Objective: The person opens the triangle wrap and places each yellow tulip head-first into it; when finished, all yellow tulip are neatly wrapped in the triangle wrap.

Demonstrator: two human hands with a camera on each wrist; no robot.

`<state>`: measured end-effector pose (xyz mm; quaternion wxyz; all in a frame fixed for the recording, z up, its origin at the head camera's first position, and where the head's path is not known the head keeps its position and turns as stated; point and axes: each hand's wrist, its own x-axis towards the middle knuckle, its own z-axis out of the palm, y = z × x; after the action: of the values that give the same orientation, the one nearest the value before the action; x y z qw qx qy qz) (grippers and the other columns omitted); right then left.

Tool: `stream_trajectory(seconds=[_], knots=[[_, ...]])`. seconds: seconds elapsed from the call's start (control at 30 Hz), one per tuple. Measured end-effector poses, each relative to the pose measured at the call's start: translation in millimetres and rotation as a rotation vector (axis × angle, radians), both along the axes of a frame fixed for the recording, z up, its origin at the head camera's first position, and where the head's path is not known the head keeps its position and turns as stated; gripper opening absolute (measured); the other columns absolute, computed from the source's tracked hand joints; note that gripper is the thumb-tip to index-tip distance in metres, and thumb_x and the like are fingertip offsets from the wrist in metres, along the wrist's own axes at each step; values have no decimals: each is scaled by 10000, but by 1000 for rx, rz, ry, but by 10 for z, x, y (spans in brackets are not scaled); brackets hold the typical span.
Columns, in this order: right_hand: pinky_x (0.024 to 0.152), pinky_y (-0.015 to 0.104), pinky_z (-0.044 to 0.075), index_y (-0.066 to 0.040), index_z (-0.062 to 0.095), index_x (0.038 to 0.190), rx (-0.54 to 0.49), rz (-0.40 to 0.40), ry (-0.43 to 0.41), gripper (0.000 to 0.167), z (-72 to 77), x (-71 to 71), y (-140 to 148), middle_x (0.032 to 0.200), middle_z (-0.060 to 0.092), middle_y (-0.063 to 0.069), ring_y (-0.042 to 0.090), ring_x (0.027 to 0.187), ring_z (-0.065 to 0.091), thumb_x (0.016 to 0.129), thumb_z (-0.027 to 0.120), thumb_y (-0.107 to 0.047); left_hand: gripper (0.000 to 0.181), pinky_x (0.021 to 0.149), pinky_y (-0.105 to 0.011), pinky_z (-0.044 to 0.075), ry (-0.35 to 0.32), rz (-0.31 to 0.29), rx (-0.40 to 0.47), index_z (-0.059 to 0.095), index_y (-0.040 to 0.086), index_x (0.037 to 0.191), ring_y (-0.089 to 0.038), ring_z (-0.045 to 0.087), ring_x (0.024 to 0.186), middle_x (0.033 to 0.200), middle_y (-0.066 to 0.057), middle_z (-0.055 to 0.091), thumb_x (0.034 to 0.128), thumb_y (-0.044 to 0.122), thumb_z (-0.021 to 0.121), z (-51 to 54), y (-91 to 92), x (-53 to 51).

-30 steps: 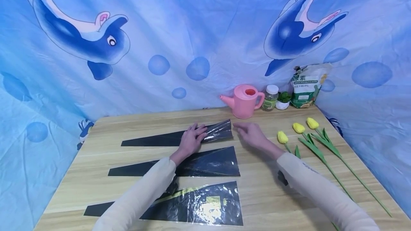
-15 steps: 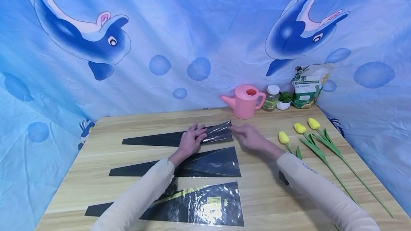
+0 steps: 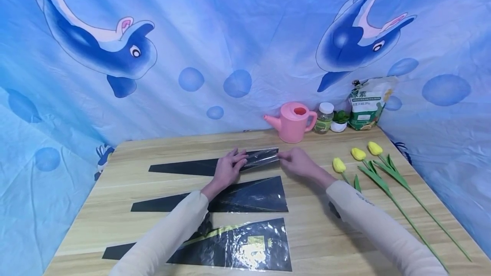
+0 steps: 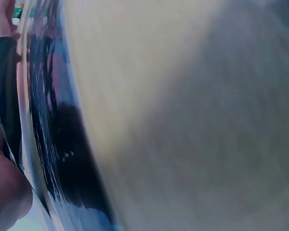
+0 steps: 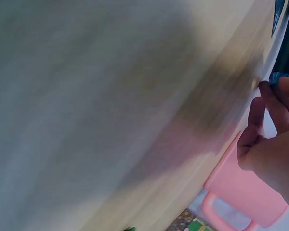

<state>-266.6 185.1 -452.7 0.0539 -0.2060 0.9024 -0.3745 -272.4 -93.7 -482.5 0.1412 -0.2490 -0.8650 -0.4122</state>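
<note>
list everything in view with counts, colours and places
glossy tapered plastic sheets: three, black, rows across table
long-stemmed tulips: three, yellow and green, table's right side
plastic watering can: one, pink, far edge
white-lidded jar: one, clear, right of can
small leafy potted plant: one, green in white, beside jar
printed bag: one, white and green, far right
wood-grain table: one, light brown, underneath
dolphin-print cloth: one, blue, behind table
long sleeves: two, cream, both arms
left hand: one, bare, on farthest sheet
right hand: one, bare, pinching that sheet's end

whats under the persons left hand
The farthest black sheet, which shows on both sides of the left hand; the part directly beneath the hand is covered from view.
</note>
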Motion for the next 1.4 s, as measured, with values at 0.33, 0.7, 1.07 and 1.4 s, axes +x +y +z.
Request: stream_trajectory(seconds=[0.33,0.7,1.07,1.4], knots=[[892,448,566,37,674,1202,169,19,128,277,122,106,130,1123,704,185,314,1016,680,952,628,-74,215,1004,-533,478,12,36,-54,771,27,1076,-349,585,1223,1165,-111,710,891,136,763,-31,70,-2],[521,257,502,75,699,1101,232,-127,179,208,588,904,1015,856,718,79,87,651,613,914,676,-13,244,863,-475,571,61,96,-58,789,42,1036,-325,689,1045,1029,-110,746,830,165,829,33,68,-48],[574,302,556,127,633,1111,121,-301,-53,266,444,1453,1590,898,680,68,199,764,640,936,685,-66,198,862,-462,574,79,110,-27,803,46,972,-302,708,1002,956,-101,757,810,152,849,50,15,-61],[554,380,579,216,378,1314,-255,-295,-508,490,264,1690,1776,860,564,127,240,714,585,912,595,38,203,879,-468,567,69,93,-14,802,43,969,-313,697,1032,976,-90,757,794,128,860,40,71,-71]])
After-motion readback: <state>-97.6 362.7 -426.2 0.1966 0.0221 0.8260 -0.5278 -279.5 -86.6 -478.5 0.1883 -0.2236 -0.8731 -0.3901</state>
